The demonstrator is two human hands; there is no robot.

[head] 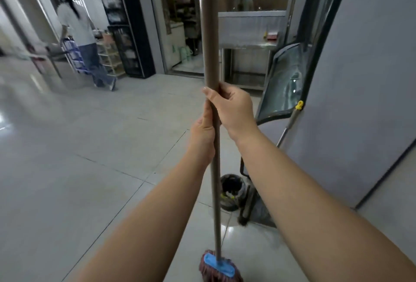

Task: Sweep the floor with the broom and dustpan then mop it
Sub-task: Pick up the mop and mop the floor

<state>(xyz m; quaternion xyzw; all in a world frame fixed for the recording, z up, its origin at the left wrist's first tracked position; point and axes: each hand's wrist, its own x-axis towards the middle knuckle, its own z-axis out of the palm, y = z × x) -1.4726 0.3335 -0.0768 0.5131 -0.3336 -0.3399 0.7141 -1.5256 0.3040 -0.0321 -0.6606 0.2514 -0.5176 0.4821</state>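
I hold a mop upright in front of me by its long brown handle. My right hand grips the handle from the right, thumb across the front. My left hand grips it just below, from the left. The mop head, a blue plate with reddish-brown fringe, rests on the pale tiled floor near my feet. A dustpan with a dark rim leans upright against the grey wall on the right. Beside it stands a thin metal pole with a yellow tip.
A dark bucket sits on the floor by the wall, with a dark brush next to it. A person stands far left by a blue rack and black cabinet. A steel counter is straight ahead.
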